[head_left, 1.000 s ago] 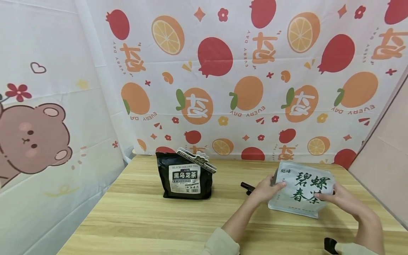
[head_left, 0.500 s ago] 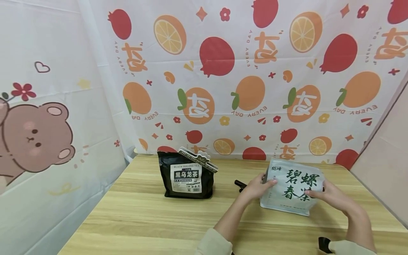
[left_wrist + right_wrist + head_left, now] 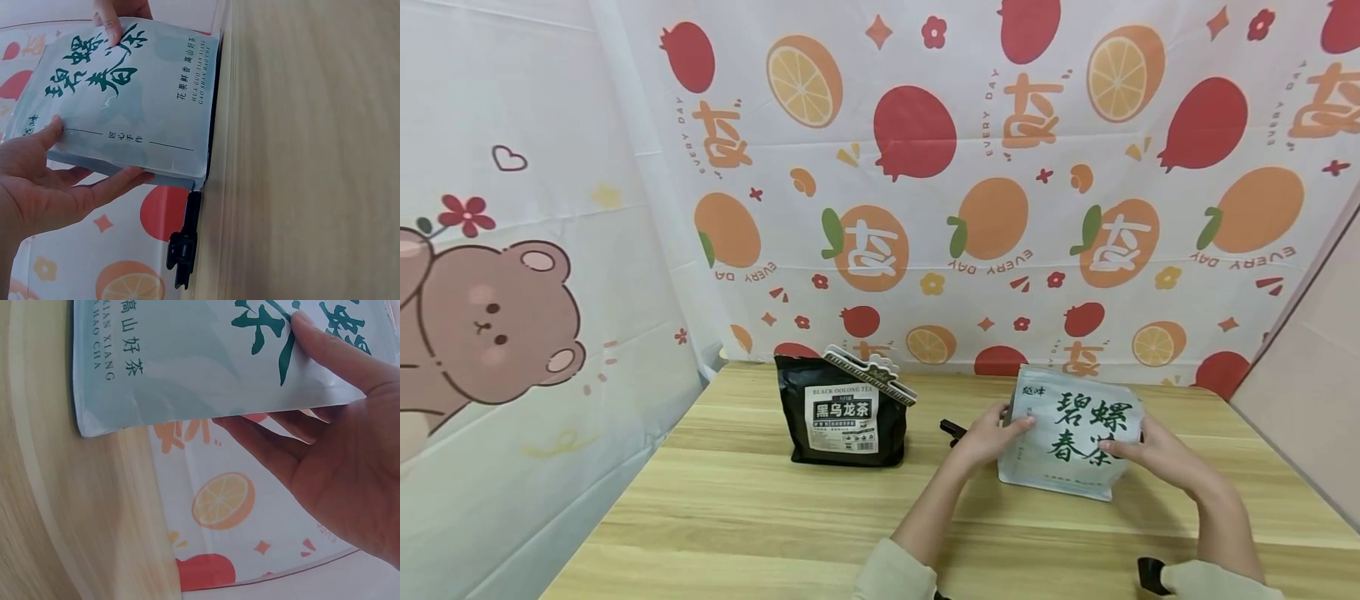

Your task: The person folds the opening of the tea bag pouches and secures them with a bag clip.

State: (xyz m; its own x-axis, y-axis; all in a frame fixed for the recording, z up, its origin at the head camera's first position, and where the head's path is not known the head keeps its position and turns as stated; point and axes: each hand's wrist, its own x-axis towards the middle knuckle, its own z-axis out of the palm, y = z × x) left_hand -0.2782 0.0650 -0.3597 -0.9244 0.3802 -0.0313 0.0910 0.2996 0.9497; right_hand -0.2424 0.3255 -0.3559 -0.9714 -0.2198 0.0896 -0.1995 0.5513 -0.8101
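A pale blue-white tea pouch [image 3: 1067, 437] with large green characters stands upright on the wooden table [image 3: 760, 517]. My left hand [image 3: 988, 433] holds its left edge, thumb on the front [image 3: 44, 137] and fingers behind. My right hand [image 3: 1142, 450] holds its right side, thumb across the print [image 3: 325, 344] and fingers behind the pouch [image 3: 206, 362]. The pouch [image 3: 125, 100] fills the left wrist view, its base on the table. Left of it stands a black oolong tea bag [image 3: 842, 417], its top shut by a white clip [image 3: 872, 375].
A small black clip [image 3: 951, 431] lies on the table just left of my left hand; the same black clip [image 3: 184, 247] shows in the left wrist view. Printed fruit cloth [image 3: 925, 183] hangs behind the table, with a bear cloth [image 3: 490, 325] at the left.
Both hands have shifted the pale pouch leftward and slightly farther back across the table, closer to the black clip. The black bag has not moved.
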